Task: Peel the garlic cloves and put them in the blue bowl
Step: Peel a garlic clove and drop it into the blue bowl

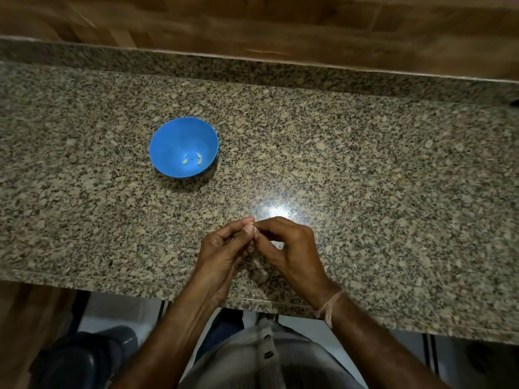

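It looked like a home kitchen: a speckled granite bench (365,164) with a raised back lip, wood-grain wall panelling (252,21) beyond the left grip (224,245), and pale floor (118,307) below it.

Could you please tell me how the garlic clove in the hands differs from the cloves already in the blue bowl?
The held clove is pinched between the left hand and right hand above the countertop; the bowl cloves lie loose on the blue bowl floor. The held clove is mostly hidden by fingertips and looks whitish; the bowl cloves show fully and look yellowish. Both are small and pale.
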